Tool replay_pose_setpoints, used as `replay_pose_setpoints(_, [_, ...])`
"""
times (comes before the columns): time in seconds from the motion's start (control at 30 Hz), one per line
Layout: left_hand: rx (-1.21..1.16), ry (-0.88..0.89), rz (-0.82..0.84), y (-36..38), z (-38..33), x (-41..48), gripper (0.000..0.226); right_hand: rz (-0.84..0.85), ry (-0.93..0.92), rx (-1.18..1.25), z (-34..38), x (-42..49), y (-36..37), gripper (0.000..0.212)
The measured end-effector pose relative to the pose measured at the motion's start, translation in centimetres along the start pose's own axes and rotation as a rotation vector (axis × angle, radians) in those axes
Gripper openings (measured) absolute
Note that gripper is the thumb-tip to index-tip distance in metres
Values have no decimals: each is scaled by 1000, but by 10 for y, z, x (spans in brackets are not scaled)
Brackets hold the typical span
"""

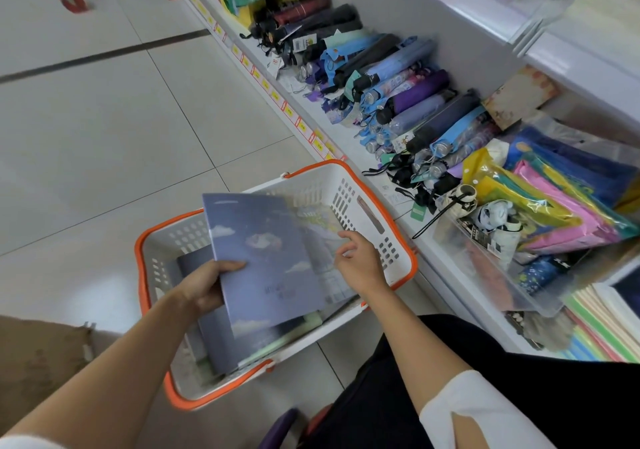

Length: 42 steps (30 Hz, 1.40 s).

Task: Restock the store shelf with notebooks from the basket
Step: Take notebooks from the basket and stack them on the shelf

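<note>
A white basket with an orange rim [349, 185] sits on the floor beside the low shelf. My left hand [204, 284] grips the left edge of a grey-blue notebook with clouds on its cover [263, 258], held tilted above the basket. My right hand [358, 261] hovers over the basket with loosely spread fingers, just above a lighter notebook [320, 230] that lies beneath; I cannot tell whether it touches. More dark notebooks [221, 341] lie in the basket's bottom.
The low white shelf [346, 137] carries several folded umbrellas [408, 95] and bagged colourful items [554, 206]. A stack of pastel notebooks or folders [602, 331] lies on the shelf at far right. A brown cardboard box [38, 355] stands on the floor at left.
</note>
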State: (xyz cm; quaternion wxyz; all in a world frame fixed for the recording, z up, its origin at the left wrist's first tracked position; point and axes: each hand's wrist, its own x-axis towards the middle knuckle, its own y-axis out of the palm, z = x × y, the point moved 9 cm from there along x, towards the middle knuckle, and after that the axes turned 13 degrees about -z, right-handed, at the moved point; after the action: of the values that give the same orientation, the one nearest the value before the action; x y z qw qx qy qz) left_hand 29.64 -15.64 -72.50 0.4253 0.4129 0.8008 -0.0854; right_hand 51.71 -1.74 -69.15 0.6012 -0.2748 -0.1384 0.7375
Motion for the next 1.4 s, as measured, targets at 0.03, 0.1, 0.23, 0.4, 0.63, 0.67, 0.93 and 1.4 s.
replay_pose_setpoints(0.03, [-7, 4, 34, 6, -7, -2, 47, -11, -1, 1, 0, 0, -1, 46])
replay_pose_setpoints(0.1, [-7, -4, 60, 16, -18, -1, 59, -71, -8, 1, 2, 1, -8, 44])
replay_pose_setpoints(0.23, [45, -13, 45, 39, -23, 10, 43, -433, -51, 43, 6, 2, -54, 38])
replay_pose_setpoints(0.4, [188, -56, -227, 62, 19, 39, 29, -524, 43, 213, -7, 11, -83, 39])
replay_pose_setpoints(0.63, [291, 31, -482, 80, 39, 84, 24, -390, 166, 198, -40, 31, -83, 38])
replay_pose_setpoints(0.67, [326, 54, -539, 81, 39, 89, 27, -378, 168, 194, -41, 31, -83, 38])
replay_pose_setpoints(0.93, [669, 133, -681, 95, 30, 81, 34, -345, 191, 241, -49, 36, -82, 40])
replay_pose_setpoints(1.4, [68, 30, -490, 140, 46, 72, 22, -396, 195, 316, -46, 37, -75, 27])
